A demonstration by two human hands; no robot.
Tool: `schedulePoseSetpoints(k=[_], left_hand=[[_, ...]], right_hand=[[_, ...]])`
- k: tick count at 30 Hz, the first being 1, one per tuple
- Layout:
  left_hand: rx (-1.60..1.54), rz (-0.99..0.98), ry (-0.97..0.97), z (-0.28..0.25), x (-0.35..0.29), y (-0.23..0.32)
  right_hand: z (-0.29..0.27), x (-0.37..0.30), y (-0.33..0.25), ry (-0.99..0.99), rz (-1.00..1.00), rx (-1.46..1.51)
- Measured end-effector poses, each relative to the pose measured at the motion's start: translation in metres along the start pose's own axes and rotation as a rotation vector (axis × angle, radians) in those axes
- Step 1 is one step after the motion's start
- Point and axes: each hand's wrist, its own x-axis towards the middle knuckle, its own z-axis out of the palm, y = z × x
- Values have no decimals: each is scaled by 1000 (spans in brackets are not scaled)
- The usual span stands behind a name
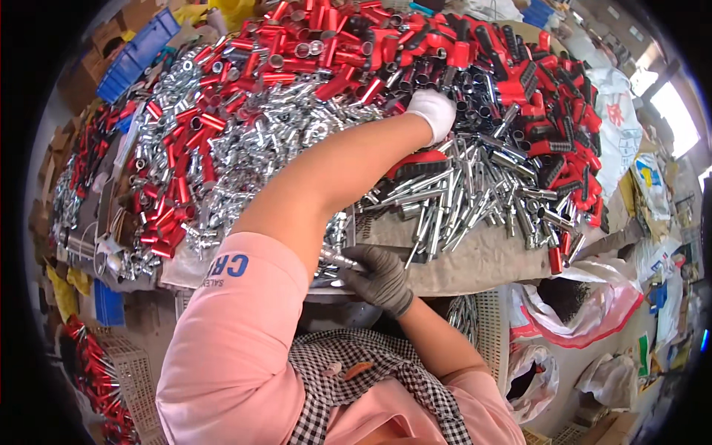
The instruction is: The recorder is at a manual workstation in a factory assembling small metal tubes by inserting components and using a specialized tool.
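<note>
My left hand point(434, 113), in a white glove, reaches across the pile to the far middle. It is at dark, shiny metal tubes point(475, 90); its fingers are hidden, so their grip does not show. Close to the table's front edge, my right hand point(380, 276), in a grey glove, is closed round a small silver metal fitting point(337, 259) that sticks out to the left between thumb and fingers. To the right of my left forearm lie long thin silver rods point(463, 204) and a red and black handle point(419, 163).
Silver fittings point(259, 137) heap at the left, with red metal tubes point(174, 208) among them. Red and black handles point(575, 126) line the far right. A blue crate point(137, 55) stands far left. Right of the table are an open white and pink sack point(586, 304) and a plastic basket point(492, 330).
</note>
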Motion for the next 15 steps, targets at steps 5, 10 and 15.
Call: schedulePoseSetpoints(k=[5, 10, 15], left_hand=[[68, 12, -285, 11, 35, -19], [152, -25, -411, 22, 57, -21], [-104, -158, -269, 28, 59, -23]], right_hand=[[-4, 4, -3, -13, -62, -64], [-2, 3, 9, -4, -91, -43], [-7, 4, 1, -43, -67, -33]])
